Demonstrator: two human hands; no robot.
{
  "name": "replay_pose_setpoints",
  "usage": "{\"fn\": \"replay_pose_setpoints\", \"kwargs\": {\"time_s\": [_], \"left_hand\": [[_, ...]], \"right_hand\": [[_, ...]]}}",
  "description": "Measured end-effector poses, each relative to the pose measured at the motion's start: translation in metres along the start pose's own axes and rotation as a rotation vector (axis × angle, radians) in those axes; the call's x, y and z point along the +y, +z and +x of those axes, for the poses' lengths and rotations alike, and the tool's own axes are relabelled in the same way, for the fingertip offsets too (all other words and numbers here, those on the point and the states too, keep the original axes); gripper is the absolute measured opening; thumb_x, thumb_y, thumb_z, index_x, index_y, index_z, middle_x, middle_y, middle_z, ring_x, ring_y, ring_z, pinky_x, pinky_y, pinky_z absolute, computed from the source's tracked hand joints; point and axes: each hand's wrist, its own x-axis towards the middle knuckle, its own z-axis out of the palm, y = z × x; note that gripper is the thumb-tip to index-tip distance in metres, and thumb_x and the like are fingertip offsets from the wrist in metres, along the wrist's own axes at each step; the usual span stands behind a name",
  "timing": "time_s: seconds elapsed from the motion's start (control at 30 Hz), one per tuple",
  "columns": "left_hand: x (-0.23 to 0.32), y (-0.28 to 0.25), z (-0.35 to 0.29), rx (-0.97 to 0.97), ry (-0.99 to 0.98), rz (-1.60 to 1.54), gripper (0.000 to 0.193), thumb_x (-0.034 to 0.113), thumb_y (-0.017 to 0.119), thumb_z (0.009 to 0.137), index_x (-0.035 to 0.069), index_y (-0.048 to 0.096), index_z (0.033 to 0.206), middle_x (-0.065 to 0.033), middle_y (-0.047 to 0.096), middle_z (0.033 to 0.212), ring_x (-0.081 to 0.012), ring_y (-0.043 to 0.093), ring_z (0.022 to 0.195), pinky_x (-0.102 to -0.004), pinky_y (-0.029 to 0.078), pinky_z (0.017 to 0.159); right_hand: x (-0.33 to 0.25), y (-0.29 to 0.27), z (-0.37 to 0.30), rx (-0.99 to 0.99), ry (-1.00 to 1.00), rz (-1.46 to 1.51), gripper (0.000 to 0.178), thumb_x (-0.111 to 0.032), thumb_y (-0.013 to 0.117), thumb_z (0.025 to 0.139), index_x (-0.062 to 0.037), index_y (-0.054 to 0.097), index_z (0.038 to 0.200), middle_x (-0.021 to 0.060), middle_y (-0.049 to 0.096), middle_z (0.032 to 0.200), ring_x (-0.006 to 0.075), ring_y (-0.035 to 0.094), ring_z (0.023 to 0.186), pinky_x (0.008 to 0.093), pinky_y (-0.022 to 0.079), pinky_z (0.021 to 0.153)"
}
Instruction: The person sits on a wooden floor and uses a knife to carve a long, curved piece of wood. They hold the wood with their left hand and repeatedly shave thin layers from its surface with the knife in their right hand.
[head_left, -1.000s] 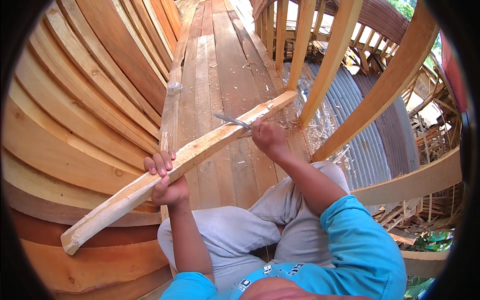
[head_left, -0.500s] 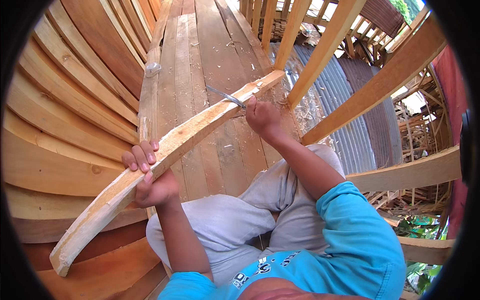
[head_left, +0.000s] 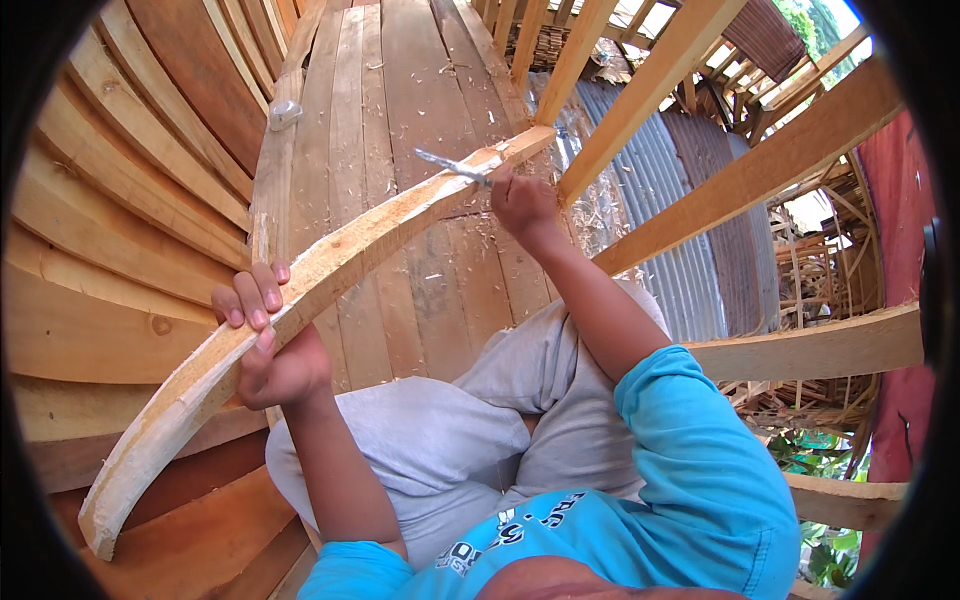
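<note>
A long curved wooden beam (head_left: 350,240) lies slantwise before me, its pale upper face freshly shaved. Around its nearer part wraps my left hand (head_left: 268,335), fingers over the top edge and thumb on the near side. My right hand (head_left: 525,205) is closed in a fist close to the beam's far end. From that fist a narrow metal knife blade (head_left: 452,165) points left across the beam; the handle is hidden in my fingers. Small wood shavings lie on the beam near the blade.
Beneath the beam is a plank floor (head_left: 410,290) scattered with shavings. Curved wooden planks (head_left: 120,250) form a wall on the left. Upright wooden posts (head_left: 640,100) stand at the right, with corrugated metal sheets (head_left: 690,250) beyond them. A small clear object (head_left: 285,114) sits at the far left.
My right hand has shifted slightly along the beam toward its far end, and the blade's flat shows more. The left hand keeps its grip. The whole view has moved a little.
</note>
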Motion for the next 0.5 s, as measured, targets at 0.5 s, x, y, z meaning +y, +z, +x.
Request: {"fn": "replay_pose_setpoints", "kwargs": {"time_s": [0.5], "left_hand": [[0.004,-0.008,0.004,-0.096,-0.011,0.032,0.036,0.014,0.060,0.059,0.018,0.038,0.087,0.0054,0.043,0.074,-0.0128,0.044,0.079,-0.0347,0.032,0.097]], "right_hand": [[-0.011,-0.006,0.026,-0.305,0.149,-0.050,0.052,-0.030,0.030,0.099,0.0063,0.066,0.087,0.0304,0.065,0.094,0.0472,0.062,0.092,0.0541,0.049,0.084]]}}
